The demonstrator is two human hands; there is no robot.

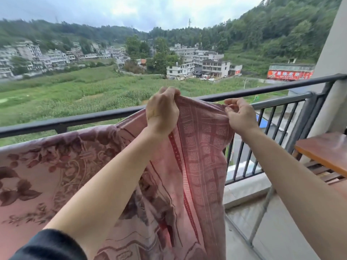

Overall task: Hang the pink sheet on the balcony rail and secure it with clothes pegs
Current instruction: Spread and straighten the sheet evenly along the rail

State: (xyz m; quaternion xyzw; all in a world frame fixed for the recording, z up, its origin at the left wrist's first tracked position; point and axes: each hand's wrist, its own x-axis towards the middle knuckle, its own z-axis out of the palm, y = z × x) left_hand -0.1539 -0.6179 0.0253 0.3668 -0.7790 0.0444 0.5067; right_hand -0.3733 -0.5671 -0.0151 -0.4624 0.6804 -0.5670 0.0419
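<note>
Seen from the head camera, a person on a balcony high above green fields and a hillside town holds up the end of a pink sheet [202, 147], both arms stretched forward toward the black balcony rail [93, 118]. The left hand [162, 113] is closed in a fist around a bunched fold of the sheet's top edge, knuckles up, raised to about rail height. The right hand [241, 119] pinches the same edge further right, close to the sheet's free end, with thumb and curled fingers. The cloth between them is drawn fairly taut. The sheet's long axis runs left to right, parallel to the rail and on the person's side of it. Its left stretch already hangs just below the rail, though what carries it there cannot be made out. A grey bar [281, 101] runs just inside the rail at right, beyond the right hand. The held end looks not yet laid over, so the edge likely has to go forward and across. No pegs are in view. A wooden worktop [323, 149] stands at far right
</note>
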